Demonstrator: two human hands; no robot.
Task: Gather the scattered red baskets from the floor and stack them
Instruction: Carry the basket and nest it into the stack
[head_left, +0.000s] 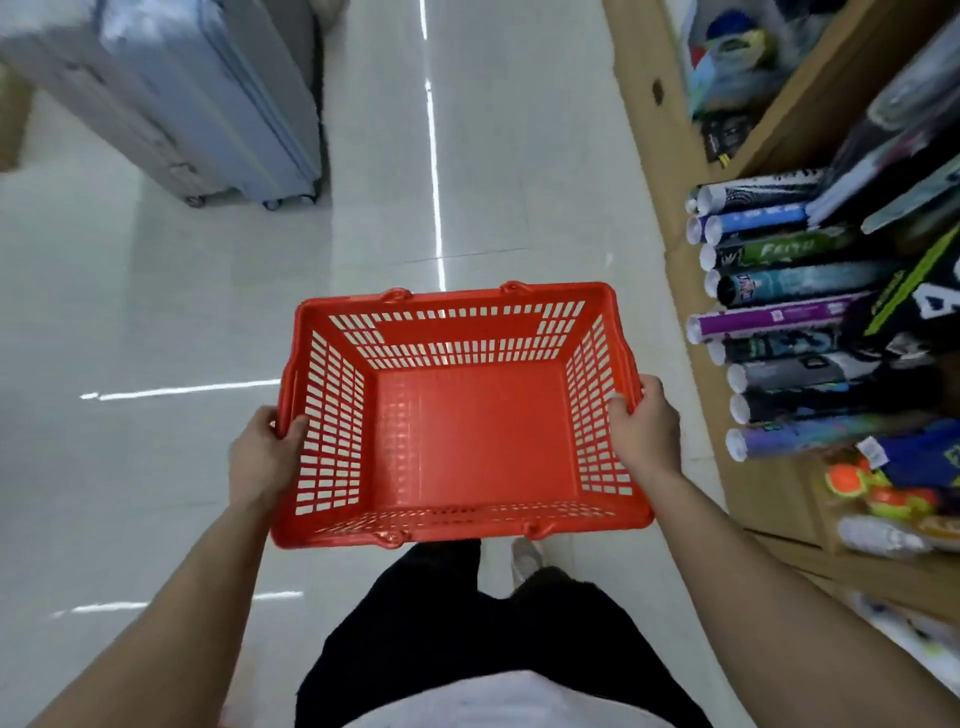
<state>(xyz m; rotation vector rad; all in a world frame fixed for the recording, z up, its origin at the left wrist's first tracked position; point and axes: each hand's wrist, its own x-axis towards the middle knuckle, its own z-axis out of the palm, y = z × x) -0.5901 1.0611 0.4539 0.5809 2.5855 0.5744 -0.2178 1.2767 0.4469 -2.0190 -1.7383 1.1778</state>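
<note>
Glossy pale floor tiles (171, 322) are catching streaks of ceiling light down an aisle, with blue-grey suitcases (208, 104) standing at the far left and a wooden shelf (670, 218) of rolled tubes (779, 317) running along the right. A person in dark trousers is holding one empty red basket (467, 431) above the floor, level and open side up. The left hand (265, 452) and right hand (649, 426) are each clamping a short side's rim, thumbs inside.

open aisle (467, 156) between suitcases (208, 104) and shelf (779, 312)
</note>
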